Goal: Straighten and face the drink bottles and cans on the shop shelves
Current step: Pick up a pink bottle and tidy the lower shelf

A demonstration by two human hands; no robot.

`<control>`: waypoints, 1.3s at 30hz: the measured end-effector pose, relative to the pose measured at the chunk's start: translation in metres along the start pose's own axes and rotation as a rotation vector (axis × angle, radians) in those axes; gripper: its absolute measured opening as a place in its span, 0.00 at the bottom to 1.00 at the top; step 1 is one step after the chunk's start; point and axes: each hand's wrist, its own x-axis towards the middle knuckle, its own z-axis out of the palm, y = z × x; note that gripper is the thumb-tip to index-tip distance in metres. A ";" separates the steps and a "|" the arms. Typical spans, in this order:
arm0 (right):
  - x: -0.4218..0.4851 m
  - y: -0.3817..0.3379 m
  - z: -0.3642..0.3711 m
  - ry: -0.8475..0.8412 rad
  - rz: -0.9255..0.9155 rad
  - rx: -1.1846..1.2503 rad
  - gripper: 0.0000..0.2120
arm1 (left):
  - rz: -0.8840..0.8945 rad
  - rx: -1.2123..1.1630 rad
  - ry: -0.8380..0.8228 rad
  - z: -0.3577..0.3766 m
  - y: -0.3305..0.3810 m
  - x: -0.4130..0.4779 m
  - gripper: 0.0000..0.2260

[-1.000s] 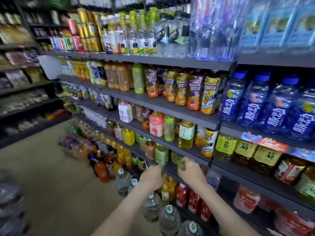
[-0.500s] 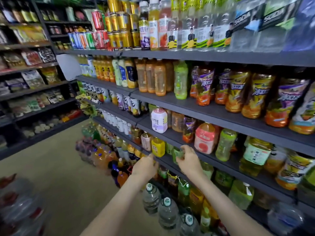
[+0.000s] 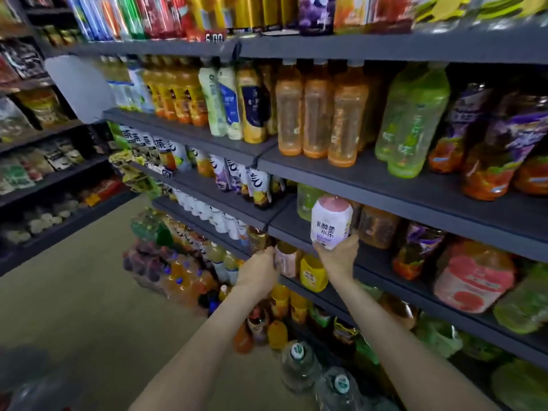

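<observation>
Now right hand (image 3: 336, 258) fingers cup white bottle (image 3: 330, 225) base; left hand (image 3: 258, 269) seemingly grips pink bottle (image 3: 287, 260)

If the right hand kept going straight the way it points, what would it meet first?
The right hand grips a white plastic bottle with a pink cap; pushed on, it would likely meet the amber-brown bottle just behind, though depth is unclear.

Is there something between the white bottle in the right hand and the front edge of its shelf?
Nothing visible: the right hand holds the white bottle at the shelf edge; the amber bottle stands behind it.
</observation>
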 end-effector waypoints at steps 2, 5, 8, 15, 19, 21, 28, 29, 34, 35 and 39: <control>0.013 -0.012 0.027 0.132 -0.003 -0.013 0.48 | 0.051 -0.012 -0.016 -0.003 -0.013 0.033 0.13; 0.032 -0.021 0.065 0.299 0.040 -0.042 0.55 | 0.128 -0.034 -0.066 -0.009 -0.024 0.079 0.13; 0.041 -0.028 0.092 0.473 0.101 -0.100 0.57 | 0.204 -0.002 -0.161 -0.016 -0.033 0.115 0.17; 0.082 -0.026 0.119 0.779 0.118 -0.326 0.54 | 0.358 0.020 -0.186 -0.021 -0.046 0.166 0.17; 0.096 -0.019 0.126 0.914 0.102 -0.353 0.47 | 0.369 -0.079 -0.167 -0.007 -0.052 0.180 0.16; 0.093 -0.018 0.124 0.883 0.094 -0.361 0.48 | 0.388 -0.136 -0.149 0.001 -0.053 0.180 0.15; 0.018 -0.005 0.103 0.718 -0.029 0.084 0.40 | 0.486 -0.205 -0.160 0.033 -0.058 0.146 0.17; 0.007 -0.001 0.100 0.716 -0.023 0.117 0.38 | 0.496 -0.208 -0.165 0.039 -0.060 0.140 0.17; -0.043 0.027 0.080 0.713 0.106 0.208 0.45 | 0.513 -0.186 -0.230 0.063 -0.069 0.108 0.14; -0.051 0.034 0.076 0.704 0.124 0.213 0.46 | 0.516 -0.175 -0.248 0.068 -0.069 0.103 0.13; -0.074 0.069 0.059 0.682 0.173 0.232 0.47 | 0.493 -0.096 -0.265 0.094 -0.074 0.089 0.12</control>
